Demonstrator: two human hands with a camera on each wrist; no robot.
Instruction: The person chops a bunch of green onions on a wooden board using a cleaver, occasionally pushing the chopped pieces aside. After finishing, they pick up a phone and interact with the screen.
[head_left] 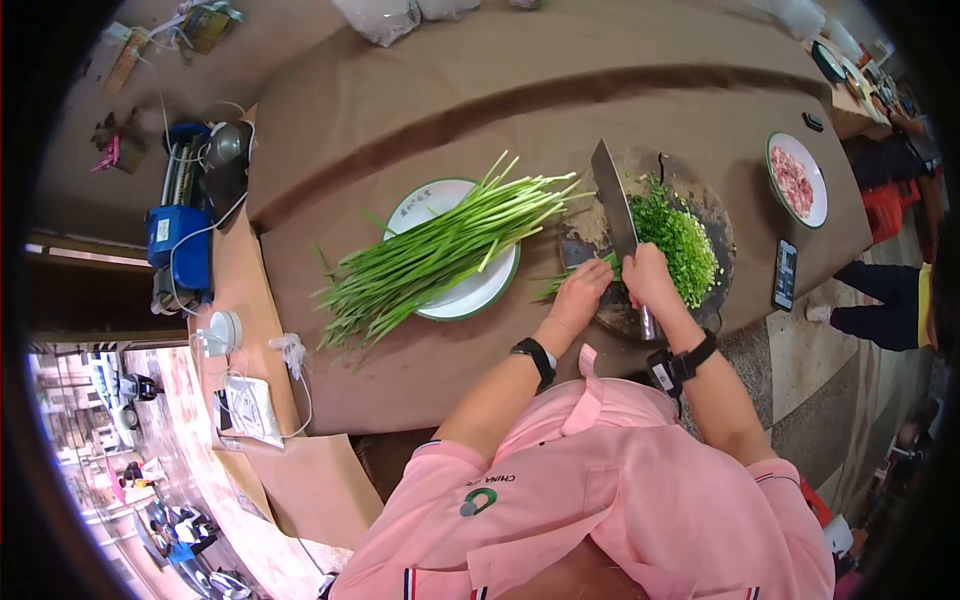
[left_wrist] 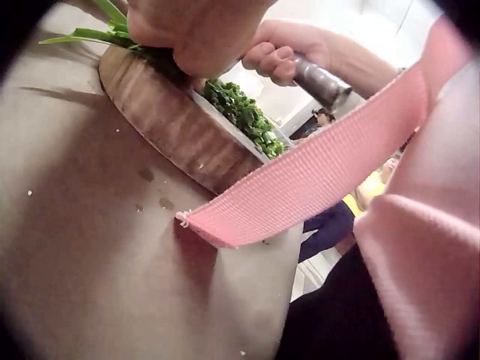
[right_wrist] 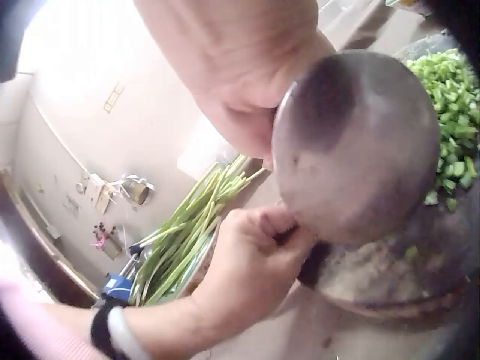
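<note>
A round wooden chopping block (head_left: 715,200) bears a heap of chopped green stalks (head_left: 690,245). My right hand (head_left: 652,278) grips the metal handle (head_left: 648,324) of a cleaver (head_left: 613,195), whose blade points away from me over the block. Left of the blade, my left hand (head_left: 583,292) holds a small bunch of green stalks (head_left: 549,287) down on the block, its fingers curled close to the blade. In the right wrist view the round handle end (right_wrist: 356,146) hides much of the blade. The left wrist view shows the block's side (left_wrist: 176,124).
Long green stalks (head_left: 440,250) lie across a white plate (head_left: 505,272) left of the block. To the right are a bowl (head_left: 818,205) of minced meat and a phone (head_left: 785,274). A blue device (head_left: 180,245) stands beyond the table's left edge. People are at the far right.
</note>
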